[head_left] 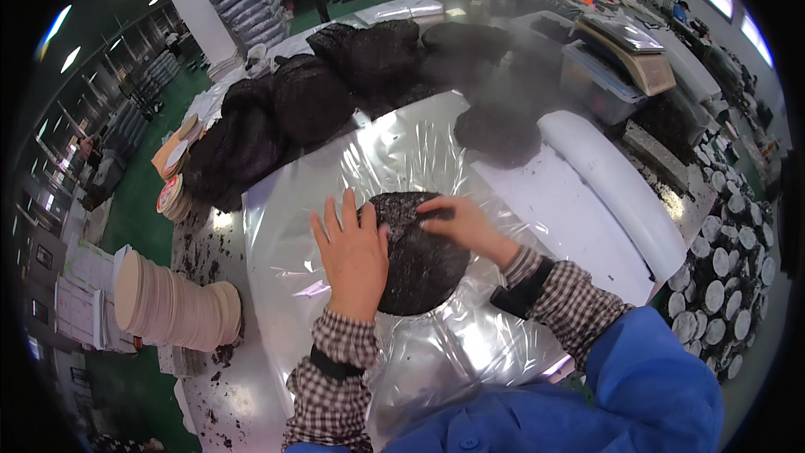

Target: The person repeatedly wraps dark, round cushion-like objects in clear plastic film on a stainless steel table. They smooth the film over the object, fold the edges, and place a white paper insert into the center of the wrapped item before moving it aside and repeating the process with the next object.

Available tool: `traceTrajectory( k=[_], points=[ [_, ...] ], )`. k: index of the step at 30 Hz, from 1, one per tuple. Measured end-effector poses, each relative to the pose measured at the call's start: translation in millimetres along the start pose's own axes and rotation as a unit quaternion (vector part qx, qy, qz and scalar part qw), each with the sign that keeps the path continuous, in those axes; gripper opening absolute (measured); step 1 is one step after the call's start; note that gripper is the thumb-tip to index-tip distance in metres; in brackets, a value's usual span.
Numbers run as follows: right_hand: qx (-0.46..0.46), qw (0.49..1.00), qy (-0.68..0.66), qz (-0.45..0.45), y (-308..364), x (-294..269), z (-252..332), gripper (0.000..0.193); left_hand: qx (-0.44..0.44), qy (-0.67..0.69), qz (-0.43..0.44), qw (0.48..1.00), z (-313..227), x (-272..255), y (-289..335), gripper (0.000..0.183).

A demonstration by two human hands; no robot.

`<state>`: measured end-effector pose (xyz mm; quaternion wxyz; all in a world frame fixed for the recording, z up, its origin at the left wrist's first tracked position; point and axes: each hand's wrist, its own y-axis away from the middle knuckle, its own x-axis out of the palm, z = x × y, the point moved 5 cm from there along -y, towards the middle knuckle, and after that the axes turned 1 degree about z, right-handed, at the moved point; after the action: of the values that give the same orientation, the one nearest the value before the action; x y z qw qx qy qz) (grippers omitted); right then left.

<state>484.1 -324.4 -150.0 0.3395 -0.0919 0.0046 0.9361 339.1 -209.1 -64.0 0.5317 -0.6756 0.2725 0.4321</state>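
A round, dark, pressed cake (pixel 423 264) of leafy material lies on a clear plastic sheet (pixel 394 159) spread over the metal table (pixel 251 394). My left hand (pixel 352 256) rests flat on the cake's left side, fingers spread. My right hand (pixel 461 222) presses on its upper right edge, fingers curled over the rim. Both sleeves are checked, under a blue garment.
Several more dark cakes (pixel 310 96) are piled at the back of the table. A stack of round paper discs (pixel 176 302) lies at the left. A white roll (pixel 616 180) sits to the right, with many wrapped round pieces (pixel 721 285) beyond it. Dark crumbs litter the table.
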Motion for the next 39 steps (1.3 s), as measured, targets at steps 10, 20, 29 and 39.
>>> traceTrajectory(
  k=[10,20,29,39],
  points=[
    [-0.110,0.914,0.390,0.009,20.8,48.6,18.1,0.028,0.048,0.142,0.148,0.977,-8.1,67.9,60.4,0.025],
    [-0.152,0.962,0.224,-0.041,17.1,21.3,17.1,0.022,0.024,0.135,0.129,0.982,-16.2,47.5,30.7,0.026],
    [-0.444,0.754,0.464,0.142,40.6,38.2,69.8,0.032,0.015,0.098,0.062,0.993,-19.0,50.4,58.1,0.058],
    [-0.139,0.563,0.737,0.347,21.8,51.5,19.4,0.056,0.022,0.035,0.369,0.929,-8.4,96.9,52.3,0.120]
  ],
)
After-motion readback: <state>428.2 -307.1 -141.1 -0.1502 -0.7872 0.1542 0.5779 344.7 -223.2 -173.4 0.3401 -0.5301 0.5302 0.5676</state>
